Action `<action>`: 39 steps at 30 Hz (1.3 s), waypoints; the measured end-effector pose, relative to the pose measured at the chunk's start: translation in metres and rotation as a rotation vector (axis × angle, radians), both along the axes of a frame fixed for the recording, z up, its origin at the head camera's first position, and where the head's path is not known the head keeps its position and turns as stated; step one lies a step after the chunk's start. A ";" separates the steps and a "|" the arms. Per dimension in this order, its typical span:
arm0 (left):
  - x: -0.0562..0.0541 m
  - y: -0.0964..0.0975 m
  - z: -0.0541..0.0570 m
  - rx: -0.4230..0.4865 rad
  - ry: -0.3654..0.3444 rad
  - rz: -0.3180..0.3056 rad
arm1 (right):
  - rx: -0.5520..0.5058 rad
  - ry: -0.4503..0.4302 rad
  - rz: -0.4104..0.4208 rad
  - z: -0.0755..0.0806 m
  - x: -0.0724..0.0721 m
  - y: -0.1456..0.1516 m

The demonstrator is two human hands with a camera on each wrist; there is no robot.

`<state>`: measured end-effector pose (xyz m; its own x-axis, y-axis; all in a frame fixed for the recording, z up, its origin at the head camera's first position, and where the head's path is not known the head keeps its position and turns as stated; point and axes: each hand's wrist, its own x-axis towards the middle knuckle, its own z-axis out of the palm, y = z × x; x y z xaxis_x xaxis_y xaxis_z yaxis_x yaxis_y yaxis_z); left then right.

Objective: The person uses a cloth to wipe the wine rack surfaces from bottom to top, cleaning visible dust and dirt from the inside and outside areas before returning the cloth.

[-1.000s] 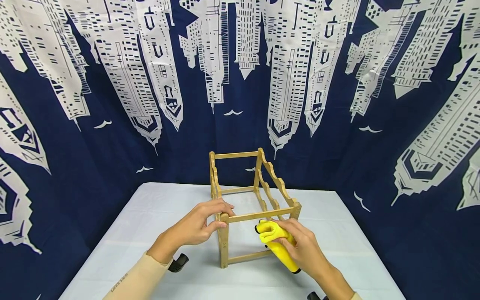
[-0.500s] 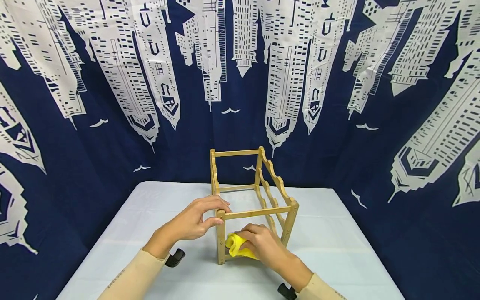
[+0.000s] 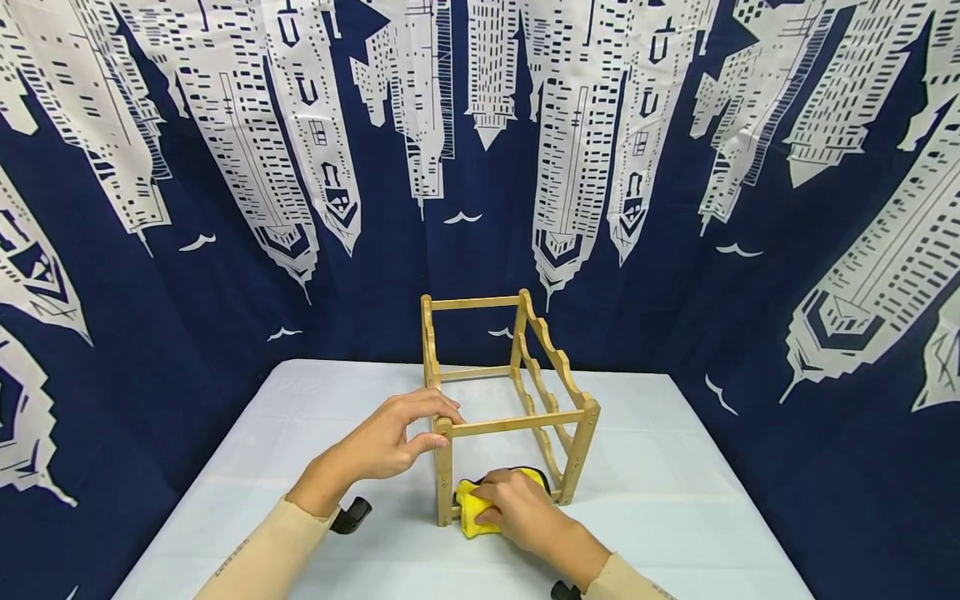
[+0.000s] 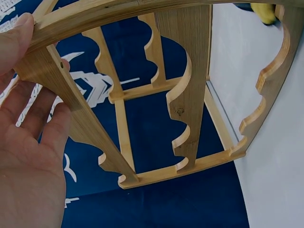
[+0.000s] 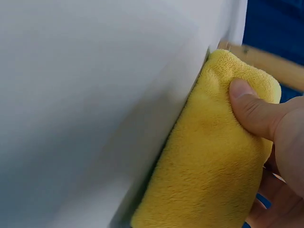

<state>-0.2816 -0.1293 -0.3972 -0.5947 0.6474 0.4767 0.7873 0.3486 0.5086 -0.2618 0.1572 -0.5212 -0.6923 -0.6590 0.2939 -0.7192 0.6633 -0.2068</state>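
Observation:
A light wooden rack (image 3: 517, 425) with scalloped side rails stands on the table. At its near left top corner, my left hand (image 3: 390, 437) grips the frame, thumb on the near side and fingers over the top. The left wrist view shows that hand (image 4: 28, 123) around the corner, with the scalloped rails (image 4: 185, 95) beyond it. My right hand (image 3: 521, 508) holds a folded yellow cloth (image 3: 476, 510) with dark edging around the rack's low front bar. In the right wrist view the thumb presses the cloth (image 5: 204, 152), which hides most of that bar.
A white cloth covers the table (image 3: 675, 500). Behind it hangs a navy curtain (image 3: 390, 283) printed with white buildings. A black strap piece (image 3: 351, 515) sits at my left wrist.
My right hand has moved the yellow cloth from the upper right front of the rack down and left to the low front bar. My left hand stays on the corner.

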 end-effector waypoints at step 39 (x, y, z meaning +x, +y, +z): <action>0.010 0.004 -0.012 0.203 0.000 0.105 | -0.744 0.390 -0.073 0.088 0.041 0.055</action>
